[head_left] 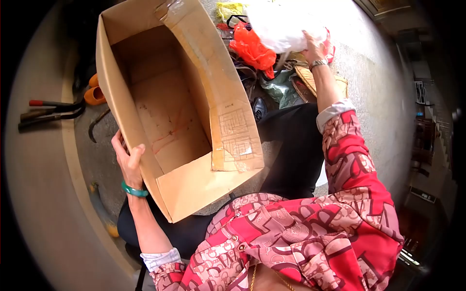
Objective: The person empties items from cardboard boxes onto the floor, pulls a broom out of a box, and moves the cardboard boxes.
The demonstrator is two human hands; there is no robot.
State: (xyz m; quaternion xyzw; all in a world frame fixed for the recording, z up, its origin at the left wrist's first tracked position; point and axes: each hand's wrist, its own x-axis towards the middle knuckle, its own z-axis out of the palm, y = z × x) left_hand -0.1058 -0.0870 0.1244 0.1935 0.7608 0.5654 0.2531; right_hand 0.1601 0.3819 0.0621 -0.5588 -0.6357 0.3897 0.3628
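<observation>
My left hand (130,161) grips the near left side of a large open cardboard box (189,186), its thumb over the rim. The box is tilted toward me and bare inside, apart from some reddish marks on its bottom. Clear tape runs along its right flap. At the upper right, my right hand (315,49) is closed on the edge of a bright white plastic bag (286,26). The bag's contents cannot be made out. Just left of it lies a crumpled red plastic bag (252,48).
A pile on the floor holds a greenish plastic bag (281,89), a yellow bag (230,10), a flat tan piece (308,80) and a dark shoe (259,108). To the left are orange shoes (95,95) and several long-handled tools (53,111) by the wall.
</observation>
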